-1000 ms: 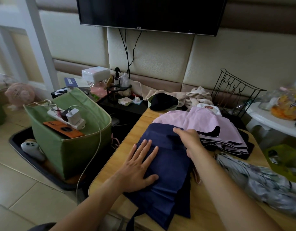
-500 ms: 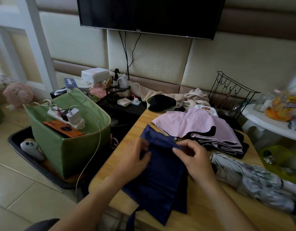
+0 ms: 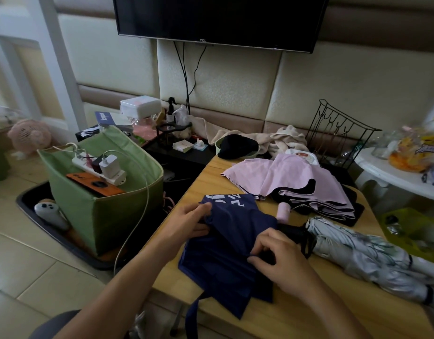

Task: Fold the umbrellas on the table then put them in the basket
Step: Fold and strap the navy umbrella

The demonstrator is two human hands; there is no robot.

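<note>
Table: made of light wood; all three umbrellas are laid on it.
Green basket: set on the floor to the left of the table, in a black tray. A white power strip and an orange phone are laid across its open top.
Silver umbrella: laid closed at the right side of the table, its black handle end pointed at the blue one.
Pink umbrella: spread out loose at the back of the table, with black seen under its folds.
Blue umbrella: laid at the near edge of the table, between the two hands. Its cloth is bunched, white letters are seen at its far end, and a strap is hung over the table edge.
Left hand: placed on the left side of the blue umbrella. The fingers are curled and a fold of the blue cloth is gripped.
Right hand: placed on the right side of the blue umbrella. The blue cloth is pinched between the thumb and the bent fingers.
</note>
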